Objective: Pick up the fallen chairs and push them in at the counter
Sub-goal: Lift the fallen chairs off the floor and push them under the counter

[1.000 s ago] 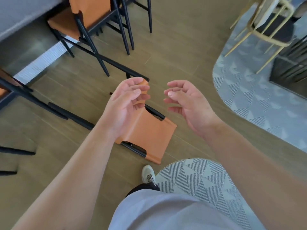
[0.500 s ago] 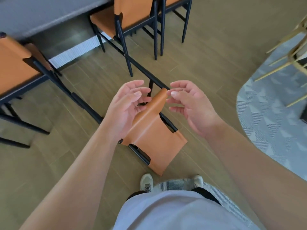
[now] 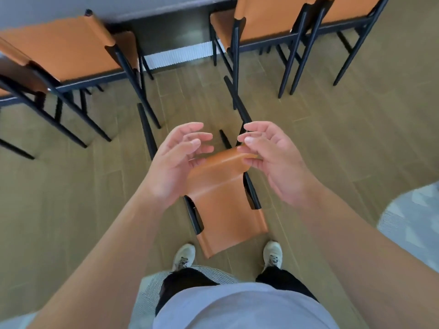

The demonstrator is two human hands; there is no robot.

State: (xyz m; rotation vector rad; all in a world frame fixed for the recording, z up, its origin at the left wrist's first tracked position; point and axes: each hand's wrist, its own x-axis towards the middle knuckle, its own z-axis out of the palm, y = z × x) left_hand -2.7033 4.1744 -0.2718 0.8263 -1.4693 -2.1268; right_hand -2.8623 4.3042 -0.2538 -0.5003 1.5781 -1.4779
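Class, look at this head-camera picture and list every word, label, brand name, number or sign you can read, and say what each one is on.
None: no readable text anywhere in the picture.
The fallen chair, the upright chairs at the counter and the floor carry no lettering.
The shoes show dark marks near the laces, too small and blurred to read.

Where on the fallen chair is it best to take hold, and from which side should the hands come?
Grip the fallen chair at the top edge of its orange backrest, the end nearest the feet, with one hand on each black side post. Come from above: it lies on its back, its legs pointing toward the counter, so lifting that end should tip it upright.
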